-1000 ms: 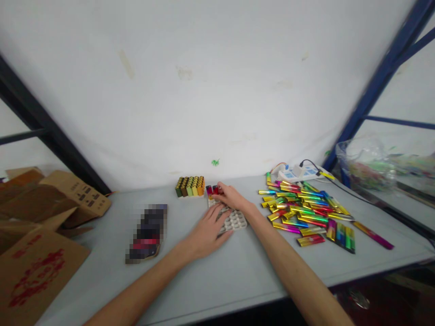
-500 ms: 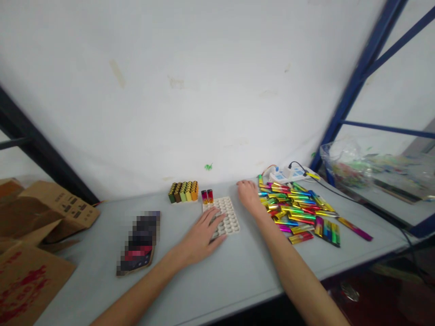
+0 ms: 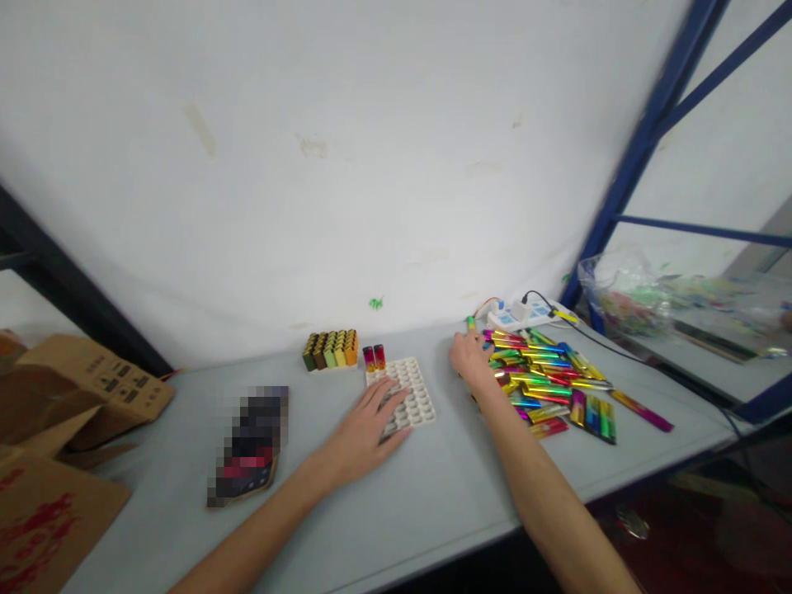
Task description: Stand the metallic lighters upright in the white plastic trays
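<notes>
The left hand (image 3: 365, 437) lies spread and ungripping over the near left part of a white tray (image 3: 418, 388); two upright red-purple pieces (image 3: 379, 358) stand beyond its fingertips. The right hand (image 3: 473, 360) reaches into the left edge of a shiny coloured pile (image 3: 550, 367); whether it grasps one cannot be told.

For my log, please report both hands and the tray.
Left hand on white tray. Right hand at shiny pile, grip unclear. Two colourful pieces standing in tray. Power strip behind pile.
</notes>
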Demonstrator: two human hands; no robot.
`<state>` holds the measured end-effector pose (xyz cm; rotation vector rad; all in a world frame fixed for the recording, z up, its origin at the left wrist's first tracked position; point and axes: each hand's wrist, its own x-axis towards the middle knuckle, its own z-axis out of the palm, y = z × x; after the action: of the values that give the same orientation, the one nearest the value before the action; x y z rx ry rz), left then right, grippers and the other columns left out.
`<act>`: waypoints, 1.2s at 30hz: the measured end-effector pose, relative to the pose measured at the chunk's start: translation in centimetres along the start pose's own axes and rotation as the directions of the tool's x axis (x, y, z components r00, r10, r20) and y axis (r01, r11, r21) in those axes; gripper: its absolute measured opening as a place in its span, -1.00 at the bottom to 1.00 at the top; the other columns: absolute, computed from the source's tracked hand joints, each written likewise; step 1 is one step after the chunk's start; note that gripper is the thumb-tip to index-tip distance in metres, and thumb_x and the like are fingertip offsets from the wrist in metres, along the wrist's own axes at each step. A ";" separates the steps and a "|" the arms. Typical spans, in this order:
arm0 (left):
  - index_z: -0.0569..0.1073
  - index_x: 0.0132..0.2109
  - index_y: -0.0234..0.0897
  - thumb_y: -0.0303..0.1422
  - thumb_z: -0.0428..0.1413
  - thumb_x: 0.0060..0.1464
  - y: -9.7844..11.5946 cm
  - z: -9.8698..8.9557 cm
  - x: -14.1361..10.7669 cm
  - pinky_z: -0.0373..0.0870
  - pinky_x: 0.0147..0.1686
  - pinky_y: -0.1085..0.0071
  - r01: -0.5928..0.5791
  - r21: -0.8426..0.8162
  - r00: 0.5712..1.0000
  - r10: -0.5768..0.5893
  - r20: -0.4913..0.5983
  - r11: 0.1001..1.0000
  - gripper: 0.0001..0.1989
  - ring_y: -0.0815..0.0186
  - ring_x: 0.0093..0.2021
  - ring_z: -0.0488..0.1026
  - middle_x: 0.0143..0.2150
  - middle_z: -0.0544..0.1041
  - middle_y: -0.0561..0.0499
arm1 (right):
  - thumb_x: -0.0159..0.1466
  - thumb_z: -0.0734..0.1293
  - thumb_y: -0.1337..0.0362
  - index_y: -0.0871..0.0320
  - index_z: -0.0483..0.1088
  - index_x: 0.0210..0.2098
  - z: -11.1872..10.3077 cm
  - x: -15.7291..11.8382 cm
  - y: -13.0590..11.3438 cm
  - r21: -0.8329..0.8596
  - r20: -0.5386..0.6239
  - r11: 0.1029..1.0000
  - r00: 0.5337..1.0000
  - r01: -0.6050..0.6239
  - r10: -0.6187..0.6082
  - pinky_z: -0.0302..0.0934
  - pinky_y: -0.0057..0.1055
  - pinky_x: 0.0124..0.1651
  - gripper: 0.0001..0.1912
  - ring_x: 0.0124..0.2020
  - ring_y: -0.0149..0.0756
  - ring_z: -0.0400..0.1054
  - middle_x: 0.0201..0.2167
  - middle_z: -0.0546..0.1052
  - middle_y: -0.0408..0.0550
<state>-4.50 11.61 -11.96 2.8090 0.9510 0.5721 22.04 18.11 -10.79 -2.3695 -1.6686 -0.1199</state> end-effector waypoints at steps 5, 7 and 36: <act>0.25 0.38 -0.17 -0.15 0.03 0.36 0.1 0.0 0.0 0.14 0.39 -0.06 0.014 -0.014 1.000 -0.014 -0.009 1.000 -0.47 0.00 0.45 0.08 0.42 0.20 -0.20 | 0.41 0.04 0.47 0.24 0.38 0.11 -0.2 -1.4 -1.6 -0.007 0.003 0.994 0.994 0.111 -0.111 0.29 0.03 0.09 -0.59 0.23 0.16 0.20 0.18 0.33 0.32; 0.25 0.37 -0.16 -0.15 0.04 0.35 0.1 0.0 0.0 0.14 0.39 -0.06 0.011 -0.019 1.000 -0.011 -0.017 1.000 -0.48 0.01 0.44 0.09 0.41 0.21 -0.19 | 0.42 0.04 0.47 0.22 0.37 0.10 -0.2 -1.5 -2.2 0.011 0.006 0.988 0.988 0.157 -0.157 0.32 -0.15 0.03 -0.60 0.20 0.07 0.23 0.16 0.33 0.29; 0.24 0.37 -0.18 -0.14 0.04 0.36 0.4 -0.3 -0.2 0.13 0.40 -0.05 0.004 0.020 1.000 -0.004 -0.001 1.000 -0.47 0.00 0.46 0.06 0.42 0.19 -0.21 | 0.20 0.42 0.33 0.16 0.42 0.01 0.5 -0.4 -5.0 0.739 -0.222 0.463 0.826 0.490 -0.519 0.32 -0.40 -0.20 -0.63 -0.29 -0.33 0.45 -0.28 0.58 -0.10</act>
<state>-4.52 11.19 -11.69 2.8242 0.9677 0.5665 17.14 19.45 -10.60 -1.1859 -1.8668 0.4663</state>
